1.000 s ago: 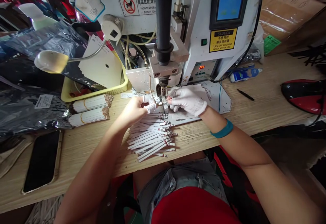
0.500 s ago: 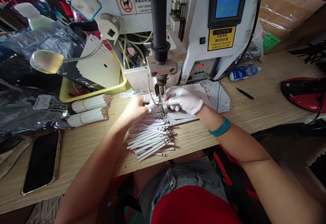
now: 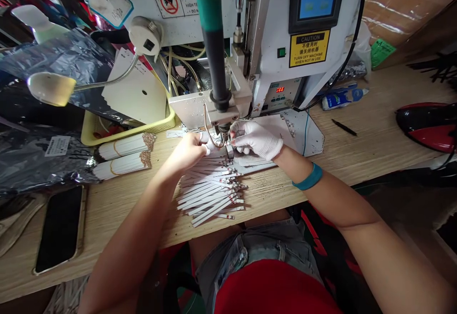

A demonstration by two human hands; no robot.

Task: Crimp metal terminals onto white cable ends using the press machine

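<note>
Under the head of a soldering machine (image 3: 224, 114), my two hands meet from either side. My left hand (image 3: 191, 149), with white covers on its fingertips, is closed in a pinch left of the tip; what it pinches is hidden. My right hand (image 3: 257, 138), in a white glove with reddish bare fingertips, is pinched closed just right of the tip, on something too small to make out. A small metal block (image 3: 229, 151) sits between them. Below my hands, many flat white strips (image 3: 210, 192) with small ends lie fanned on the table.
Two banded bundles of white strips (image 3: 123, 157) lie left, by a yellow basket (image 3: 107, 137). A phone (image 3: 60, 228) rests at the front left. A lamp (image 3: 52, 87) hangs above the basket. To the right are a pen (image 3: 343, 127) and a red-black device (image 3: 426, 128).
The machine's head has come down between my hands, and a green band now shows on its black shaft. The red display reading differs. My hands have hardly moved.
</note>
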